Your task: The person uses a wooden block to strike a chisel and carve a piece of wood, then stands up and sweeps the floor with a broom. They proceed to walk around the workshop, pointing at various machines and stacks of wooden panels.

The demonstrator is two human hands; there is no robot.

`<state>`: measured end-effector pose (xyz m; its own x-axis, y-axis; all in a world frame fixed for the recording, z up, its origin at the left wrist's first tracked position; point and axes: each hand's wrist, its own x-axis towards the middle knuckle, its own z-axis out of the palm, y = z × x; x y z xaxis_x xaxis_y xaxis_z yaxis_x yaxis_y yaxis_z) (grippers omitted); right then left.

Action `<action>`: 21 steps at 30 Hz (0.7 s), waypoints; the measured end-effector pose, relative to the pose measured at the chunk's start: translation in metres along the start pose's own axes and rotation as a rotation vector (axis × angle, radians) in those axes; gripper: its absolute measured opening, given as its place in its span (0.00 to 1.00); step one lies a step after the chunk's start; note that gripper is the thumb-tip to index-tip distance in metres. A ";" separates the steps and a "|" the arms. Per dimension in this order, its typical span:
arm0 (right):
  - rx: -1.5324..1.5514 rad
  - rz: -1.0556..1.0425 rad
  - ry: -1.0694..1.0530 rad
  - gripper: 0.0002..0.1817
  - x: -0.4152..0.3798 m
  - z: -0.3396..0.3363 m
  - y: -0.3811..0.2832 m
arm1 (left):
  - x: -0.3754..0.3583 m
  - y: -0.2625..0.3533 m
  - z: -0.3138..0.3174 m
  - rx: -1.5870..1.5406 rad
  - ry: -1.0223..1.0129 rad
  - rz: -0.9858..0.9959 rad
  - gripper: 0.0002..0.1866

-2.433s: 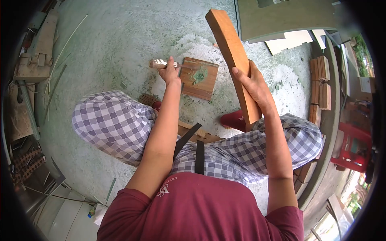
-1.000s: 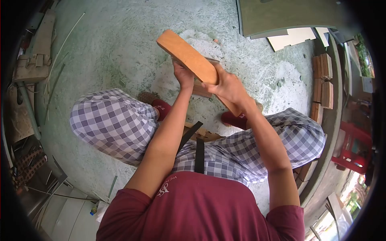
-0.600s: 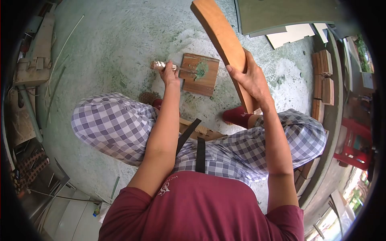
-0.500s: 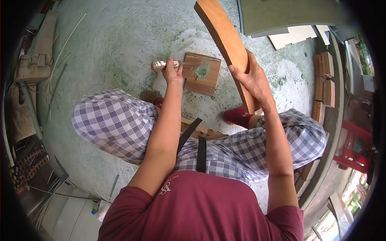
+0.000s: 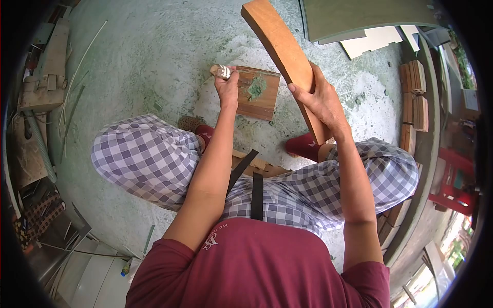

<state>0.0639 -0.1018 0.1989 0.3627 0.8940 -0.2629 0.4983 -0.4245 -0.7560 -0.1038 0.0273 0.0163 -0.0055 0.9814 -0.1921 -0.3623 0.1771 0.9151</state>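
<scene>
In my left hand [image 5: 227, 88] is what looks like a putty knife [image 5: 221, 71], its wooden handle smeared or wrapped with white. The fingers are closed round it, and its blade is mostly hidden. The hand is over the left edge of a square brown wooden board [image 5: 260, 109] on the floor. A heap of greenish paste or crumbs [image 5: 257, 87] lies on that board. My right hand [image 5: 324, 105] grips the lower part of a long, curved, orange-brown piece of wood [image 5: 285, 46], thumb on its near face. The wood slants up and left, held off the floor.
Both my knees are spread around a low seat [image 5: 254, 167]. Stacked wood blocks [image 5: 413, 97] line the right wall, near a red plastic chair [image 5: 454, 185]. A large flat panel [image 5: 359, 20] stands at the back right. Machinery [image 5: 43, 92] is on the left.
My left hand has moved slightly right and up with the putty knife, turning it toward the board. The curved wood in my right hand has shifted slightly left.
</scene>
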 end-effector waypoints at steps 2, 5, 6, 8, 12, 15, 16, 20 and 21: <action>0.015 0.000 0.003 0.46 0.000 0.001 0.002 | -0.003 -0.001 0.003 0.036 -0.074 0.054 0.08; -0.025 -0.087 0.067 0.42 0.002 0.006 0.007 | -0.007 0.000 0.004 0.140 -0.174 0.060 0.06; -0.025 -0.087 0.067 0.42 0.002 0.006 0.007 | -0.009 0.001 0.005 0.151 -0.170 0.029 0.05; -0.020 -0.081 0.058 0.43 0.001 0.006 0.006 | -0.011 0.004 0.008 0.187 -0.194 0.035 0.05; -0.022 -0.095 0.053 0.43 0.003 0.006 0.006 | -0.014 0.008 0.010 0.315 -0.268 0.013 0.06; -0.038 -0.113 0.071 0.43 0.005 0.006 0.005 | -0.012 0.010 0.008 0.355 -0.332 0.064 0.07; -0.026 -0.090 0.059 0.42 0.004 0.006 0.003 | -0.011 0.013 0.007 0.357 -0.333 0.066 0.07; -0.035 -0.114 0.062 0.42 0.003 0.003 0.000 | -0.009 0.017 0.006 0.337 -0.400 -0.003 0.08; -0.036 -0.115 0.063 0.42 0.002 0.003 -0.002 | -0.008 0.017 0.005 0.308 -0.418 -0.021 0.08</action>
<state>0.0609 -0.0984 0.1983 0.3496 0.9268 -0.1369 0.5669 -0.3256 -0.7567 -0.1048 0.0223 0.0351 0.3946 0.9121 -0.1110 -0.0673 0.1492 0.9865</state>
